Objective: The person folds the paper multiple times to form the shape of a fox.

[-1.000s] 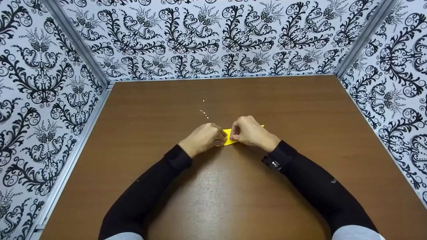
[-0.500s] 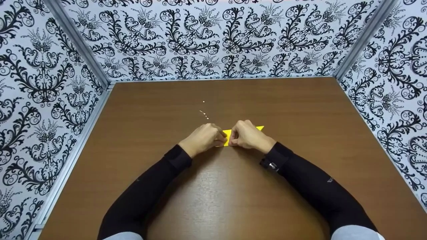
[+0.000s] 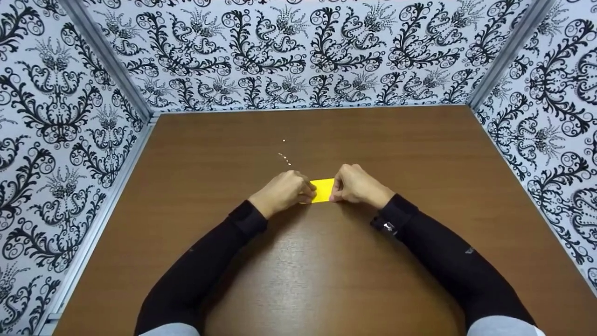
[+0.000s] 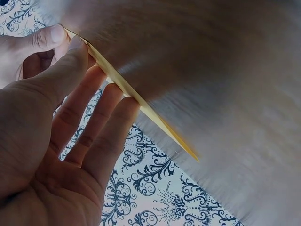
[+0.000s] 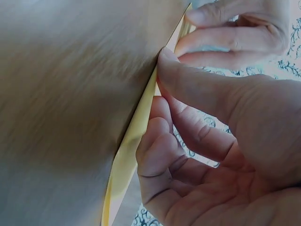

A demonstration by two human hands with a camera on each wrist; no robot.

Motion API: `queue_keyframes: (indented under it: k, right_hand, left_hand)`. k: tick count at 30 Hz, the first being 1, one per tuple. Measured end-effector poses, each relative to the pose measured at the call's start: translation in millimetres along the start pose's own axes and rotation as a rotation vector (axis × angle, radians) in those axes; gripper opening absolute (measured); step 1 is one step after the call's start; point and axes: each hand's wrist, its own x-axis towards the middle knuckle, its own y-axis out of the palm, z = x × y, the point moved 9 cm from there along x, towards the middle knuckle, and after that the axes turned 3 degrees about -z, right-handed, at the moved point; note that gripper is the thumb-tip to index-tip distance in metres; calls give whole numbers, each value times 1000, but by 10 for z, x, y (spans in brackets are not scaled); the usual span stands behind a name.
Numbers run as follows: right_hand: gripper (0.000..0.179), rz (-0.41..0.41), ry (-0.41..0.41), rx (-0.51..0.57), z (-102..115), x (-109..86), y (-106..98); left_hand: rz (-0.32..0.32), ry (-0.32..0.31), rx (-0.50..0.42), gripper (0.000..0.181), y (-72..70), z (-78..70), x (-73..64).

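Observation:
A folded strip of yellow paper (image 3: 322, 190) lies across the middle of the table between both hands. My left hand (image 3: 284, 190) pinches its left part, thumb on the near edge and fingers behind it. Farther right along the same edge, my right hand (image 3: 358, 185) pinches the paper between thumb and index finger. Seen from the left wrist, the folded paper (image 4: 164, 128) appears nearly edge-on and tapers to a point beyond the fingers. In the right wrist view the paper's layers (image 5: 123, 165) stand slightly apart at the lower end. The hands cover both ends in the head view.
The brown wooden table (image 3: 298, 280) extends around the hands. A short row of tiny bright specks (image 3: 285, 158) shows on it beyond the left hand. Patterned black-and-white walls (image 3: 298, 56) with grey metal corner posts (image 3: 112, 65) enclose the back and sides.
My right hand first came slightly nearer along the paper, then slid right along its near edge, uncovering more yellow between the hands. My left hand has stayed almost in place.

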Motion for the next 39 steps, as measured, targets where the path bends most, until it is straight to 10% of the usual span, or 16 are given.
queue_keyframes:
  k: [39]
  right_hand:
    - [15, -46, 51, 20, -444, -289, -194]
  left_hand:
    - [2, -35, -19, 19, 21, 23, -14]
